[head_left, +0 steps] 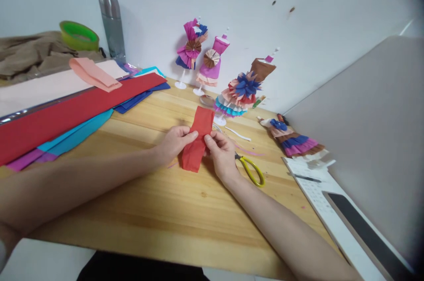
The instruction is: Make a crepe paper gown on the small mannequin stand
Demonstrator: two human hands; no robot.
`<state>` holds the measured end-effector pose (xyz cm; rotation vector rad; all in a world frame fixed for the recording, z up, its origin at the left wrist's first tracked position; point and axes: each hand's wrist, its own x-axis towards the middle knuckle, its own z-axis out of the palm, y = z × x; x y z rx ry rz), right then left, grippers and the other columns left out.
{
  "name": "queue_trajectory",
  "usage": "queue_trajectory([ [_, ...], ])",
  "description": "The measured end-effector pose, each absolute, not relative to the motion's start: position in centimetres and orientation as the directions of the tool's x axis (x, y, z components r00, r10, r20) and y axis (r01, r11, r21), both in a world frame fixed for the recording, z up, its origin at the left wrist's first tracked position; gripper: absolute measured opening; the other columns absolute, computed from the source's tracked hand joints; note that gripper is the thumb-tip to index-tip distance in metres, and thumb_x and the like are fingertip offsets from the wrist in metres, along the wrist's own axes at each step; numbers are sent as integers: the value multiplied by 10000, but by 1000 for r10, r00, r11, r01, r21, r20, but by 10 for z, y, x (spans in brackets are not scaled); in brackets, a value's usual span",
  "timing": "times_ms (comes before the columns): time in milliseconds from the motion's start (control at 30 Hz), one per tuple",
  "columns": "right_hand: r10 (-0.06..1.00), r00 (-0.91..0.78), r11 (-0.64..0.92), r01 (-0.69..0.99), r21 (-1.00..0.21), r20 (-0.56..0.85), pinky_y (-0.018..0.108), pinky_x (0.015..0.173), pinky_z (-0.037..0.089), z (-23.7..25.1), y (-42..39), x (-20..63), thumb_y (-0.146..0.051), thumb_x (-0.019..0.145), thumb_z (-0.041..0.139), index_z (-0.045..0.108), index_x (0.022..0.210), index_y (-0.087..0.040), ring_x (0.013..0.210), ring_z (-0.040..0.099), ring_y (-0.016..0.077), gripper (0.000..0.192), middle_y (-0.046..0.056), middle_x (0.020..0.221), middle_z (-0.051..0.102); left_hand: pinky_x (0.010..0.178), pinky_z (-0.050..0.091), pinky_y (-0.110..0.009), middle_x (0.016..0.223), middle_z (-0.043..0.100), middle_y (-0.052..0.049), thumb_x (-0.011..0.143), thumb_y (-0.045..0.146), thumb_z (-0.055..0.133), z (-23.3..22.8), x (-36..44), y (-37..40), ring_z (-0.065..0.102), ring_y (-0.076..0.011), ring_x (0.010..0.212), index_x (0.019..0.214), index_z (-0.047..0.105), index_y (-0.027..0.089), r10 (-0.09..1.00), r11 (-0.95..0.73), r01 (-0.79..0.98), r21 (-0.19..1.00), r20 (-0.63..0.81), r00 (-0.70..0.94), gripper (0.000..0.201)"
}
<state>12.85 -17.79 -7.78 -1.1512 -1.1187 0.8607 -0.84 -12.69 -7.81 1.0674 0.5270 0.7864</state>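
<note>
A strip of red crepe paper (192,157) is held between both hands, just above the wooden table. My left hand (175,143) pinches its left edge, thumb on top. On the right edge, my right hand (221,150) grips it the same way, with the fingers mostly hidden underneath. Scissors with yellow handles (253,170) lie beside my right hand, their blades partly covered by it. Beyond the hands are a narrow white strip (237,133) and thin pink scraps (250,151).
Folded crepe paper (82,108) in several colours is stacked at left, near green tape (79,36) and a bottle (112,24). Three dress forms (243,84) in paper dresses stand at the back. Another paper dress (294,139), a white pad (306,188) and a phone-like dark object (364,232) lie right.
</note>
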Motion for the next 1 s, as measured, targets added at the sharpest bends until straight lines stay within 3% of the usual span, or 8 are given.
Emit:
queue_trajectory([
  [200,919,285,266,65,-962,273,224,430,378,-76,-180,131,-397,743,696,613,732,-194,411,451,87,219,-54,516,541,604,465,-244,661,687,-30,753,330,702,-77,-8,-129,602,-124,581,768,657,111,844,247,-299,922,-53,533,224],
  [367,912,253,306,105,-946,323,243,506,393,-78,-177,133,-365,741,695,623,915,-208,521,467,108,246,-45,621,539,618,436,-231,685,675,-13,740,303,701,-77,-7,-127,574,-115,606,782,685,114,844,195,-262,945,-25,536,194],
  [533,915,251,278,179,-944,317,253,525,351,-81,-174,136,-341,752,664,548,661,-201,514,379,101,203,-51,571,466,564,399,-219,648,640,5,728,293,689,-79,-5,-129,535,-103,560,744,668,122,845,178,-226,958,-32,533,173],
  [833,896,246,330,187,-925,369,293,652,449,-84,-176,133,-322,755,669,599,811,-216,672,523,154,139,0,771,615,535,365,-208,625,611,9,750,288,652,-77,-6,-131,503,-90,538,719,643,122,829,182,-183,966,-50,557,169],
  [1000,879,299,329,186,-926,372,273,596,411,-85,-177,133,-324,757,669,570,715,-210,600,470,131,157,-26,671,550,536,378,-212,612,615,16,754,272,647,-78,-5,-129,511,-90,524,734,645,122,839,207,-209,956,-63,541,151],
])
